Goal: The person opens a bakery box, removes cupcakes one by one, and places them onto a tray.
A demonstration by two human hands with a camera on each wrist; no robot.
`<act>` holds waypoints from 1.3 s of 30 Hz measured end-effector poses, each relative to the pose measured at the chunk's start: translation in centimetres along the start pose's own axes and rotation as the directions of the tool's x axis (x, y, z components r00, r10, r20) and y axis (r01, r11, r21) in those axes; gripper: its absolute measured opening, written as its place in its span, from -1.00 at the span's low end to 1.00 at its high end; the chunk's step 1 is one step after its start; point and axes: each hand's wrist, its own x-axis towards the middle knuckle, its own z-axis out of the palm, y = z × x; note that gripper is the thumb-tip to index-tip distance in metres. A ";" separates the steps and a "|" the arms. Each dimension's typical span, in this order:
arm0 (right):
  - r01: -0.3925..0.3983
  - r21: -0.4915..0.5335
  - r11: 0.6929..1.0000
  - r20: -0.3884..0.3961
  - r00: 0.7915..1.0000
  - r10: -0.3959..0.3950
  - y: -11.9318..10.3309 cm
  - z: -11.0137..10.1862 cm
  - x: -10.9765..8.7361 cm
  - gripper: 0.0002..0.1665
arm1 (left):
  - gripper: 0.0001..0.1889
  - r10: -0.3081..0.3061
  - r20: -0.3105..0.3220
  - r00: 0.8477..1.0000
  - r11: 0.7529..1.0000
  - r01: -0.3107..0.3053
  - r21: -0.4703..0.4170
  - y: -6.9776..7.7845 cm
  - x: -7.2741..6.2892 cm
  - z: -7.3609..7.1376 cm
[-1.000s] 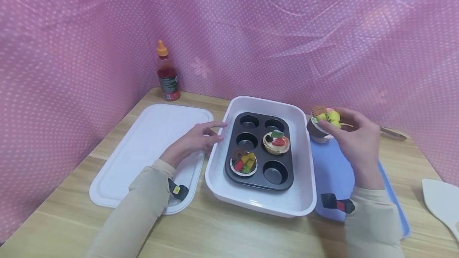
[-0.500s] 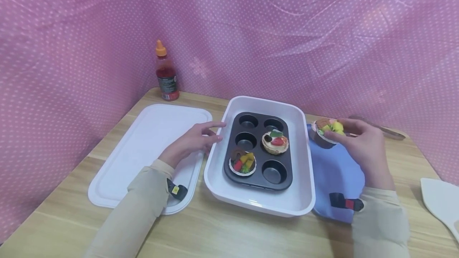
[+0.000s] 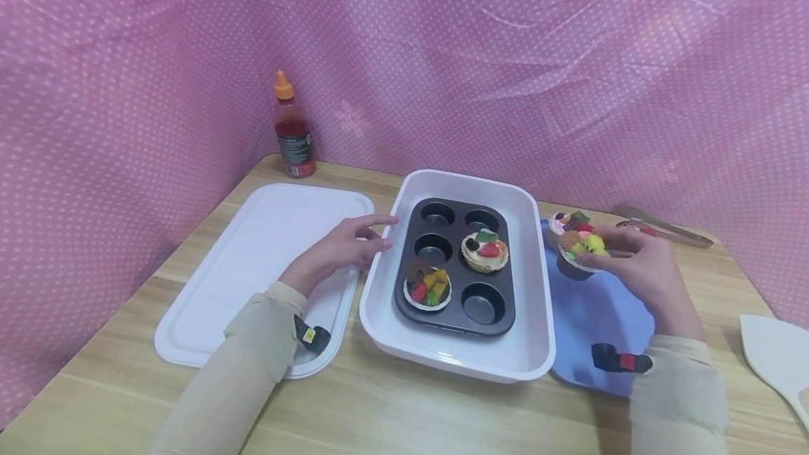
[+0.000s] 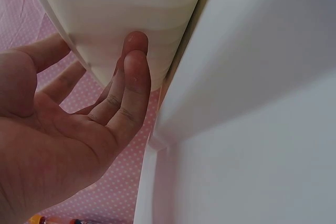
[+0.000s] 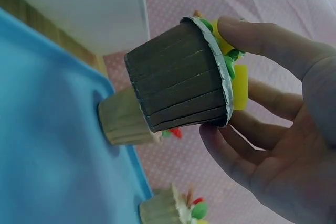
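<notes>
My right hand point(image 3: 638, 262) pinches a cupcake point(image 3: 578, 255) by its top edge, thumb on one side and fingers on the other. It has a dark brown pleated cup point(image 5: 178, 80) and a yellow fruit topping; in the right wrist view it is tilted, raised above the blue tray point(image 5: 47, 124). Just behind it stands a cupcake with a berry topping point(image 3: 557, 223). Over at the white tub point(image 3: 458, 364), my left hand point(image 3: 341, 248) rests at the left rim: thumb and one finger reach over it, while other fingertips bend against the outer wall point(image 4: 168, 19).
Inside the tub, a dark muffin pan point(image 3: 436, 325) carries a strawberry tart point(image 3: 484, 253) and a fruit cupcake point(image 3: 428, 288). A white tray point(image 3: 272, 230) lies left, a sauce bottle point(image 3: 295, 128) behind it. Tongs point(image 3: 679, 232) and a white spatula point(image 3: 777, 357) lie right.
My right hand has moved right and toward me, carrying the cupcake lower over the blue tray. This uncovers the berry cupcake behind. My left hand stays at the tub's rim.
</notes>
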 end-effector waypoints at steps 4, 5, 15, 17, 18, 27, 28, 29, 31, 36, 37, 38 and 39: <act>-0.027 -0.007 1.000 0.062 0.998 0.028 0.8 -0.2 0.2 -0.07 | -0.45 -0.005 -0.004 1.000 1.000 0.005 0.001 0.0 0.0 0.0; -0.031 -0.008 0.999 0.077 0.997 0.032 1.0 -0.2 0.3 -0.06 | -0.45 -0.004 -0.004 1.000 1.000 0.004 0.002 0.0 0.0 0.0; -0.004 -0.020 1.000 0.171 0.985 0.007 2.3 0.2 0.8 -0.07 | -0.46 0.002 -0.011 1.000 1.000 -0.002 0.013 0.2 -0.2 0.1; 0.004 -0.041 0.999 0.180 0.984 0.003 2.4 0.3 0.8 -0.08 | -0.46 0.002 -0.012 1.000 1.000 -0.002 0.012 0.2 -0.3 0.1; 0.005 -0.052 0.999 0.186 0.983 0.005 2.4 0.3 0.8 -0.08 | -0.46 0.002 -0.011 1.000 1.000 -0.002 0.011 0.2 -0.3 0.1; 0.005 -0.056 0.998 0.199 0.980 0.006 2.7 0.5 0.7 -0.08 | -0.46 0.010 -0.006 1.000 1.000 -0.010 -0.001 0.1 -0.2 0.1; 0.010 -0.052 0.999 0.198 0.980 0.000 2.7 0.5 0.7 -0.09 | -0.45 0.010 -0.005 1.000 1.000 -0.010 -0.003 0.1 -0.2 0.1; 0.013 -0.050 0.999 0.197 0.980 -0.003 2.7 0.5 0.6 -0.09 | -0.45 0.010 -0.005 1.000 1.000 -0.010 -0.003 0.1 -0.2 0.1; 0.020 -0.045 0.999 0.195 0.981 -0.011 2.8 0.5 0.6 -0.10 | -0.45 0.011 -0.005 1.000 1.000 -0.012 -0.004 0.1 -0.1 0.1; 0.007 -0.039 0.999 0.199 0.980 0.001 3.0 0.6 0.7 -0.09 | -0.45 0.011 -0.007 1.000 1.000 -0.011 -0.007 0.0 -0.1 0.1; 0.005 -0.038 0.999 0.200 0.980 0.002 3.0 0.6 0.7 -0.09 | -0.45 0.013 -0.006 1.000 1.000 -0.013 -0.014 0.0 -0.1 0.1; 0.001 -0.039 0.999 0.202 0.979 0.007 3.1 0.6 0.8 -0.09 | -0.45 0.018 -0.003 1.000 1.000 -0.018 -0.020 0.0 -0.1 0.1; 0.000 -0.038 0.999 0.203 0.979 0.008 3.1 0.6 0.8 -0.09 | -0.45 0.022 -0.002 1.000 0.999 -0.022 -0.028 0.0 -0.1 0.1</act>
